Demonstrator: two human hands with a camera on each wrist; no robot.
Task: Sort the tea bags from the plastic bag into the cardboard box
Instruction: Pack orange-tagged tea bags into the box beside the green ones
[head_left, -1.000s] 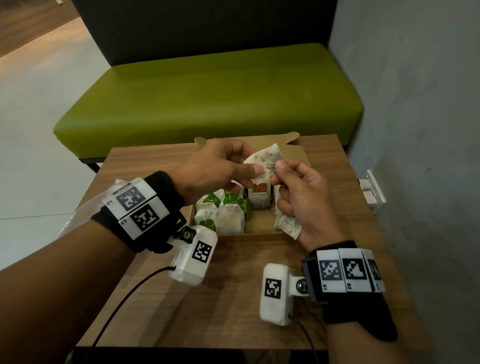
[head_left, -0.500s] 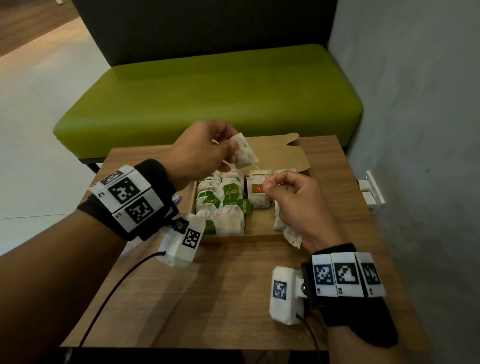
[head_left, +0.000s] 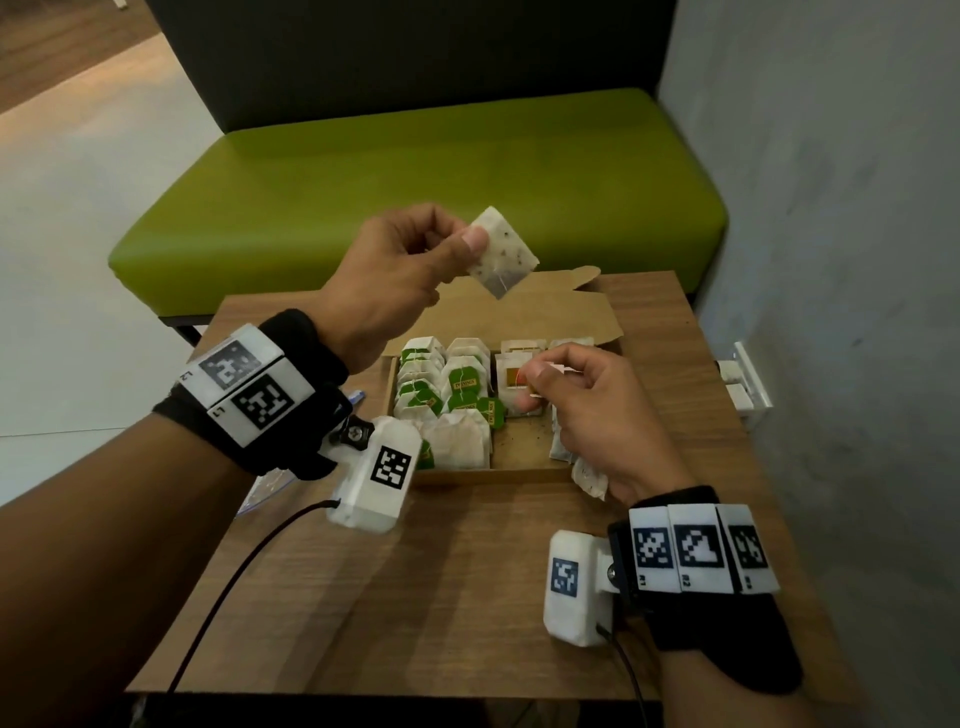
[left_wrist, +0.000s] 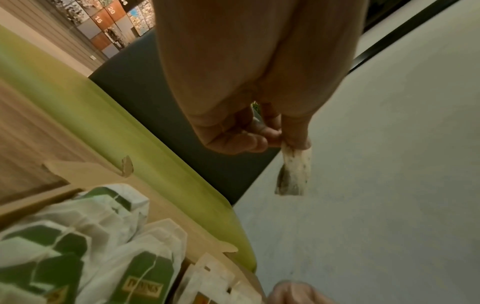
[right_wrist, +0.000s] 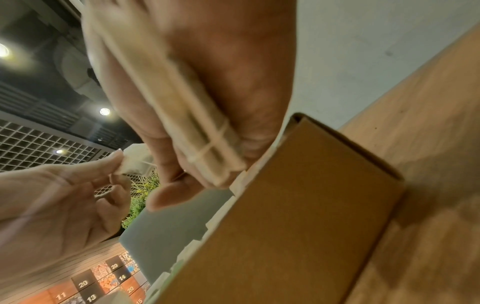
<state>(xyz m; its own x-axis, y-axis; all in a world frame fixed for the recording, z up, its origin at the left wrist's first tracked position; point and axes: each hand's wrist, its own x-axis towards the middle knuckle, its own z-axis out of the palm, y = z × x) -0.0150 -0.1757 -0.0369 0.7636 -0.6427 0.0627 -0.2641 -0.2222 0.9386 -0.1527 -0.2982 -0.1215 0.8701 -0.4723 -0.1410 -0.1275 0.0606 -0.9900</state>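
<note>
Left hand (head_left: 395, 270) raised above the cardboard box (head_left: 519, 470), thumb and fingers pinching a tea bag (head_left: 503, 253). Right hand (head_left: 597, 415), lower and over the box's right side, pinches a paper tag (head_left: 558, 370) and clamps more tea bags (right_wrist: 182, 115) against its palm. Box on bench (head_left: 415, 597).

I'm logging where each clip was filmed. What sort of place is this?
Probably a lounge or lobby in a public building: a green upholstered bench behind a small wooden table, and numbered wall panels like lockers.
</note>
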